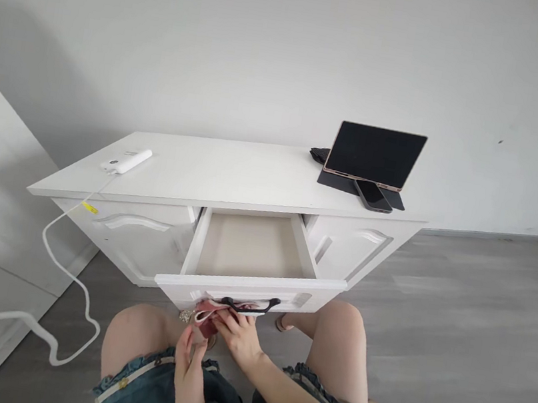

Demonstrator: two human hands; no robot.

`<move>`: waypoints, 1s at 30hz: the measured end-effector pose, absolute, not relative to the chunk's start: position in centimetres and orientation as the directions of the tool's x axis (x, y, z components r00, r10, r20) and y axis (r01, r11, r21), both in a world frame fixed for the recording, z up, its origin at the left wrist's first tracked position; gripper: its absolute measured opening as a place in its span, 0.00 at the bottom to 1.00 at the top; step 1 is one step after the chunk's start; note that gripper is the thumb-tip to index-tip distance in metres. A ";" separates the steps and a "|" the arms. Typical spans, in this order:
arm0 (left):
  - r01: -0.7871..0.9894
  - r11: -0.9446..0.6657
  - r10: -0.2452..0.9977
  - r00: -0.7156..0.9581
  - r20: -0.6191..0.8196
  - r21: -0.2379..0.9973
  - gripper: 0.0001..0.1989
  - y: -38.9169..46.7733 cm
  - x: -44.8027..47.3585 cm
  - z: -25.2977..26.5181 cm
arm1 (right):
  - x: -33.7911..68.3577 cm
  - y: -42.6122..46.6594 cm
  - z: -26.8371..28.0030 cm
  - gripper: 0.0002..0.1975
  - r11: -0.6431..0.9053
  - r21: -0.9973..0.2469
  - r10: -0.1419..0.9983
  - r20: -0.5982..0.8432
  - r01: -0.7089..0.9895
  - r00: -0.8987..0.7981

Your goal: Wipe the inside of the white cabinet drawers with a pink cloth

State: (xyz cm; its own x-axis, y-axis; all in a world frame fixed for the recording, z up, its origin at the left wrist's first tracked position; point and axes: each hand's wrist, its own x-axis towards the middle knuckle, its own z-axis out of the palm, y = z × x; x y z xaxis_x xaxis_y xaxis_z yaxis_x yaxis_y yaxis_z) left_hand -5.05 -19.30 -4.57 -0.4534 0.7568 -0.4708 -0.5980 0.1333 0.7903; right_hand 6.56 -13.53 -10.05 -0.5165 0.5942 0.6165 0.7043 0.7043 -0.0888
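Note:
A pinkish-red cloth piece (209,329) with white edging or cord is bunched at the drawer front, just under the black handle (253,308). Its exact kind I cannot make out. A sparkly ornament (186,316) hangs at its left side. My left hand (191,365) has thumb and fingers closed on the cloth's lower left edge. From the right, my right hand (238,338) grips the cloth below the handle, fingertips partly hidden by it. The white drawer (251,253) is pulled out, with its beige bottom showing.
On the white cabinet (223,171) a tablet (377,156) stands on its cover, with a phone (373,196) in front. A black item (319,155) lies behind it. At left is a white device (128,160) whose cable (58,259) loops down past my left knee.

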 end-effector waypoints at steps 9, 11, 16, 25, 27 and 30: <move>-0.693 0.284 0.844 -0.146 -0.515 0.662 0.03 -15.4 0.7 0.6 | 18.1 -14.3 -9.3 0.12 0.520 -0.123 0.656 0.691 0.845 -0.303; -0.718 0.282 0.843 -0.131 -0.521 0.637 0.03 -14.7 1.1 0.8 | 20.0 -14.6 -9.0 0.13 0.461 -0.156 0.655 0.724 0.874 -0.216; -0.728 0.263 0.840 -0.151 -0.521 0.634 0.06 -14.2 1.0 0.1 | 21.5 -14.9 -9.5 0.17 0.357 -0.275 0.676 0.736 0.893 -0.044; -0.711 0.248 0.878 -0.123 -0.463 0.658 0.05 -9.7 0.3 -0.2 | 18.4 -12.2 -14.3 0.21 0.314 -0.775 0.863 0.474 0.549 0.174; -0.710 0.241 0.888 -0.115 -0.446 0.662 0.05 -8.2 0.3 -0.1 | 17.7 -11.5 -15.9 0.20 0.260 -0.882 0.906 0.364 0.393 0.218; -0.709 0.237 0.893 -0.109 -0.436 0.664 0.05 -6.0 0.3 0.3 | 16.5 -11.0 -18.2 0.21 0.162 -0.942 0.937 0.240 0.293 0.255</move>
State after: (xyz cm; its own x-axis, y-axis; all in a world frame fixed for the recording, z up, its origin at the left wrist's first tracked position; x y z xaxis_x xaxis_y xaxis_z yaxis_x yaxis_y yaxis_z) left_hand 0.30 -5.97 0.32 -0.1093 0.8931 -0.4364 -0.7094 0.2375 0.6636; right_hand 16.55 -11.03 -18.24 0.2548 0.9366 0.2405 0.2928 0.1623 -0.9423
